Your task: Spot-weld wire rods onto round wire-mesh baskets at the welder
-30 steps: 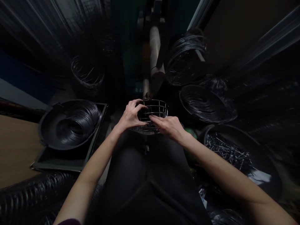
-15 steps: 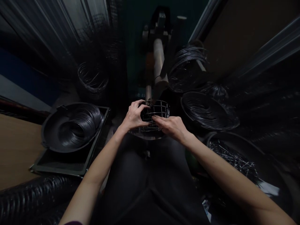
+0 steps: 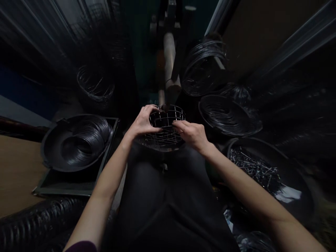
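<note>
right hand (image 3: 194, 135) farther from left hand (image 3: 139, 121), both gripping wire basket (image 3: 168, 126), coils (image 3: 98, 134) either side

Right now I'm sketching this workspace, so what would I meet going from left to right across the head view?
Brown surface → dark pan with coiled wire → left hand → wire basket → right hand → dark pan on the right with loose wire pieces.

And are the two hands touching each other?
Apart. The head view shows bars of the basket in the gap between left hand and right hand.
</note>
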The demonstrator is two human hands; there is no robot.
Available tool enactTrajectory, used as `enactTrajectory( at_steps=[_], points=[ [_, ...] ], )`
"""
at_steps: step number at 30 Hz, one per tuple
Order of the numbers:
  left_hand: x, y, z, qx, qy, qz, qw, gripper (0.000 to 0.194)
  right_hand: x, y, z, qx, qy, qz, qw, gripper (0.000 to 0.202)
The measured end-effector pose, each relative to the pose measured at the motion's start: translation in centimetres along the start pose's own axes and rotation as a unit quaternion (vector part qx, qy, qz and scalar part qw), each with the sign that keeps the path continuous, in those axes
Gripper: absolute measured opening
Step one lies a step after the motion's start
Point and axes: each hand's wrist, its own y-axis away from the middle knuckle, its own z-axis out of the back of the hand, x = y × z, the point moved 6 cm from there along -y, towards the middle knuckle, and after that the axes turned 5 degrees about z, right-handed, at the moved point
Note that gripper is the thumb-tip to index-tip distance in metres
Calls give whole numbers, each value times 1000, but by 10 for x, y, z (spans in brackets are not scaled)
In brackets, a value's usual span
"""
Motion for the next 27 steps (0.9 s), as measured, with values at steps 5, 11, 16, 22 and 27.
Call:
enactTrajectory(
  at_steps=[5,11,16,22,27],
  points=[
    [8,-17,4,-24,15,14,999,66,-13,-14,1,-55,6,-50,997,26],
    [19,-25,6,-27,56,15,998,70,-18,-25,1,-81,-53,-56,994,23],
    [27,-45,10,-30,70,24,997,79,-30,-45,-3,-89,-74,-89,989,19],
    [50,-31,9,-52,74,15,996,104,-37,-21,16,-136,-150,-133,970,33],
    [103,18,-18,-59,162,92,981,120,-47,40,16,-31,-264,-198,943,60]
  ],
)
